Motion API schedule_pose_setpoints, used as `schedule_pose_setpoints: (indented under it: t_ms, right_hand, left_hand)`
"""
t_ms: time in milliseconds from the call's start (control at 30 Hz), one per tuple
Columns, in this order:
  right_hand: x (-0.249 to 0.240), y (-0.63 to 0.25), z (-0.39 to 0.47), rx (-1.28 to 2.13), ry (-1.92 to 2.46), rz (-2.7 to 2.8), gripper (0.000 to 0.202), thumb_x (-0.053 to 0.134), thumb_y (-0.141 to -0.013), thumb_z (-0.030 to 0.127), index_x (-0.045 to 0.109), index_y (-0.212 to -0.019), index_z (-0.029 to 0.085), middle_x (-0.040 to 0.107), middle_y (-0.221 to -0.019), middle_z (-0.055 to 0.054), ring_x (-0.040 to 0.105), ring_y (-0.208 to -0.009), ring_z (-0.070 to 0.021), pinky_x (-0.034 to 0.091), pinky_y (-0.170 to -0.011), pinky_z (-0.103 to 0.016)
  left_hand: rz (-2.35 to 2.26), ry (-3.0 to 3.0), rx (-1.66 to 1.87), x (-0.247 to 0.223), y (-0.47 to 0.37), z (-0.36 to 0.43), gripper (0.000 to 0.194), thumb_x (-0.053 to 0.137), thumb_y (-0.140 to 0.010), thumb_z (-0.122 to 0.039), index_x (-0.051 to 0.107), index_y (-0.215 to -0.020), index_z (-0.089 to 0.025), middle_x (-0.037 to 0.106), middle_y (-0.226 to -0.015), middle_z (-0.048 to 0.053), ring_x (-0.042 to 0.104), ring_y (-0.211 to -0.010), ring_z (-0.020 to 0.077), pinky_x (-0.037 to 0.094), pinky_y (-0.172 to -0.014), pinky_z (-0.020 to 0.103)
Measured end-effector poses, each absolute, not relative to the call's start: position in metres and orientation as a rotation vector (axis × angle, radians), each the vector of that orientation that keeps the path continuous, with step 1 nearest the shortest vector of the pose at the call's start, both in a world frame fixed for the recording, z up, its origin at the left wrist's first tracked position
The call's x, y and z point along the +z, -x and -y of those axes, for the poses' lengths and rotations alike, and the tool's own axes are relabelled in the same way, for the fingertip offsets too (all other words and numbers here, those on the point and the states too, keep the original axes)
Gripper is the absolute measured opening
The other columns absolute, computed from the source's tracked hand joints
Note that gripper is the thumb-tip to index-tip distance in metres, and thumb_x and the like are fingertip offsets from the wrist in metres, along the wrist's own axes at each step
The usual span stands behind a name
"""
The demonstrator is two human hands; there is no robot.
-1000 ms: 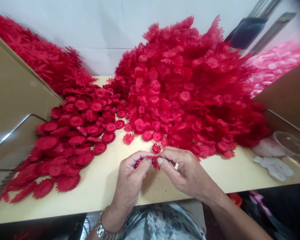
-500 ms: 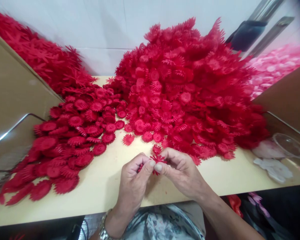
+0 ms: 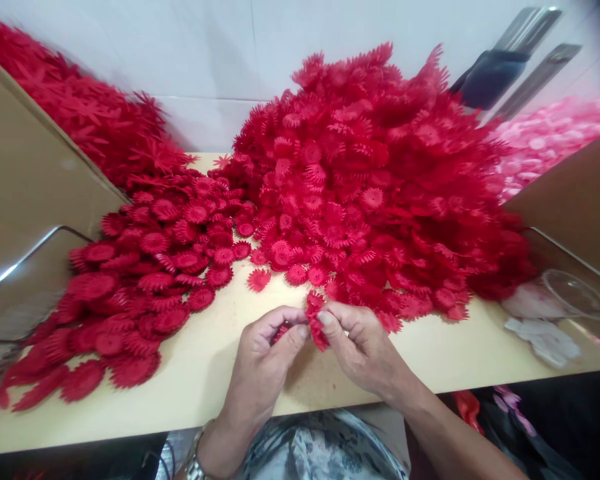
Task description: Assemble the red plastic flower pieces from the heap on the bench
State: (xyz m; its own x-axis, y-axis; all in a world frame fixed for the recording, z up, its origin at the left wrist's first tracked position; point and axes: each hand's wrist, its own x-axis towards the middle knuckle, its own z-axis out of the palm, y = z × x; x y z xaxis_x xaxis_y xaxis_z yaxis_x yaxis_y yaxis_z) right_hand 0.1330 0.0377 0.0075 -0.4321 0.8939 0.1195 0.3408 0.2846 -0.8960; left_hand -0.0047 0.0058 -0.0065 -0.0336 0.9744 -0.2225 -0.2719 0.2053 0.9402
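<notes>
Near the front of the table, a red fringed flower piece (image 3: 317, 328) is pinched between my two hands. My left hand (image 3: 267, 357) is closed, thumb against the forefinger, at the piece's left side. Another bit of red (image 3: 281, 332) shows inside its curled fingers. The thumb and forefinger of my right hand (image 3: 360, 343) grip the piece from the right; its other fingers are curled under. The piece now stands edge-on, its round face turned away. Just beyond my fingers rises a large heap of loose red flower pieces (image 3: 330, 200).
Stacked red flower discs (image 3: 145, 280) spread over the left side of the pale table (image 3: 200, 373). Cardboard panels (image 3: 25, 147) border both sides. A clear plastic cup (image 3: 545, 293) and a crumpled white scrap (image 3: 545, 341) lie at the right. Pink petals (image 3: 560, 133) are piled behind the right panel.
The flower piece has turned from face-up to edge-on between my fingers. My thumbs have moved slightly apart, the right one to the right. The view has shifted a little.
</notes>
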Motion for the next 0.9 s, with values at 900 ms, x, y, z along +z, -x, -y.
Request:
schedule_pose_setpoints:
  t_ms: [900]
  right_hand:
    - [0.032, -0.146, -0.107, -0.127, 1.179, 2.137, 0.023, 0.040, -0.090, 0.021, 0.055, -0.074, 0.017, 0.057, -0.075, -0.007, 0.050, -0.073, -0.0177, 0.040, -0.071, -0.032]
  left_hand:
    - [-1.462, -1.141, 1.202, 0.018, 0.006, -0.050, 0.014, 0.059, -0.075, -0.026, 0.059, -0.064, -0.017, 0.044, -0.051, -0.005, 0.036, -0.047, 0.0087, 0.031, -0.048, 0.021]
